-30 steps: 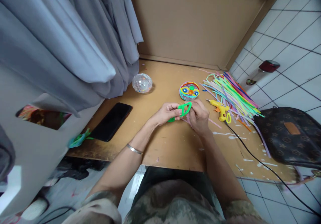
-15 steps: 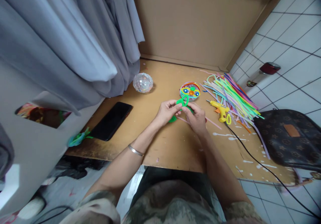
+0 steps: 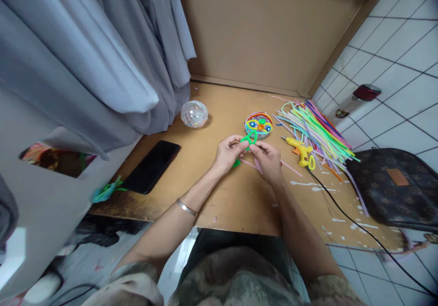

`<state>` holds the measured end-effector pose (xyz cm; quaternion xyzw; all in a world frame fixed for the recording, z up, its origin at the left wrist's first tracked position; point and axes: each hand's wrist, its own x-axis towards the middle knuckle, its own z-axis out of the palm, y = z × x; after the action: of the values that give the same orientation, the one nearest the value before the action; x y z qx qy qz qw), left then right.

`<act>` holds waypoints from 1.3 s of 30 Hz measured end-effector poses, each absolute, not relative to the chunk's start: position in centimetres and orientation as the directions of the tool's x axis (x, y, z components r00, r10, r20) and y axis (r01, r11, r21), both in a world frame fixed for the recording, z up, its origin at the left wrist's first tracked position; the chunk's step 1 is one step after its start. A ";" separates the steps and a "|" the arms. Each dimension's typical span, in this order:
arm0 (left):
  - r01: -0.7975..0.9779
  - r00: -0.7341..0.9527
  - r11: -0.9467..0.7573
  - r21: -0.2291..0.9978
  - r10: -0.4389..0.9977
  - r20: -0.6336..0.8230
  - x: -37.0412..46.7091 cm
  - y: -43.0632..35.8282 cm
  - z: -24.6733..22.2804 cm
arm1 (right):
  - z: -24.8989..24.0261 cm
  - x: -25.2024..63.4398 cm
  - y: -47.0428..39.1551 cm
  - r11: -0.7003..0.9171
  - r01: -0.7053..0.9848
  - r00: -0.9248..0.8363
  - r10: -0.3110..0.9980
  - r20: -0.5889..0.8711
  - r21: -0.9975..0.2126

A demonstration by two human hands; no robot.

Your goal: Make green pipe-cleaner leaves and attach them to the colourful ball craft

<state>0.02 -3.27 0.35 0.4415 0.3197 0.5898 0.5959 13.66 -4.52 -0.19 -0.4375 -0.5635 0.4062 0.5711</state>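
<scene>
Both hands meet over the middle of the table. My left hand pinches a looped green pipe cleaner piece between thumb and fingers. From the other side, my right hand grips the same green piece, its fingertips close to the left ones. Just beyond the hands lies a round decoration with red, yellow, blue and orange parts. A little green shows beneath my left hand, and a pink strip passes under my right hand.
A yellow glue gun with a black cord lies right of the hands, before a pile of coloured pipe cleaners. A clear faceted bowl and a black phone are at left. A dark patterned bag rests at right.
The fingers of my right hand have shifted slightly around the green piece, and the darker green bit near them no longer shows. Otherwise both hands stay in nearly the same place.
</scene>
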 end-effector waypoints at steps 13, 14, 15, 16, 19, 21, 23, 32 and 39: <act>-0.427 0.107 -0.105 0.898 0.980 0.166 0.3 -3.3 -0.1 | 0.0 13.7 -4.7 0.204 0.050 0.066 0.976 0.207 -0.978; -0.408 0.087 -0.126 0.904 0.981 0.176 0.3 -3.4 -0.1 | 0.0 13.7 -4.7 0.195 0.049 0.066 0.978 0.198 -0.979; -0.390 0.065 -0.144 0.909 0.981 0.184 0.3 -3.4 -0.1 | 0.0 13.6 -4.7 0.189 0.047 0.063 0.979 0.192 -0.981; -0.375 0.046 -0.158 0.914 0.981 0.188 0.2 -3.4 -0.1 | 0.0 13.6 -4.7 0.184 0.044 0.059 0.981 0.187 -0.982; -0.349 0.014 -0.170 0.922 0.982 0.186 0.2 -3.3 -0.2 | 0.1 13.5 -4.9 0.176 0.038 0.051 0.983 0.178 -0.984; -0.347 0.012 -0.158 0.924 0.985 0.173 0.2 -3.2 -0.2 | 0.3 13.5 -5.0 0.172 0.041 0.055 0.983 0.174 -0.984; -0.353 0.018 -0.147 0.924 0.986 0.163 0.1 -3.2 -0.1 | 0.5 13.4 -5.0 0.172 0.051 0.058 0.983 0.175 -0.984; -0.367 0.034 -0.127 0.921 0.988 0.150 0.0 -3.5 0.0 | 1.0 12.9 -5.4 0.196 0.099 0.088 0.975 0.204 -0.976; -0.366 0.082 -0.127 0.922 0.982 0.168 -0.2 -3.3 -0.1 | 1.3 12.8 -5.6 0.122 -0.002 0.068 0.990 0.122 -0.993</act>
<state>-0.16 -3.29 -0.11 0.4637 0.3325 0.5905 0.5708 12.79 -5.56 1.27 -0.4836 -0.5109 0.4529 0.5477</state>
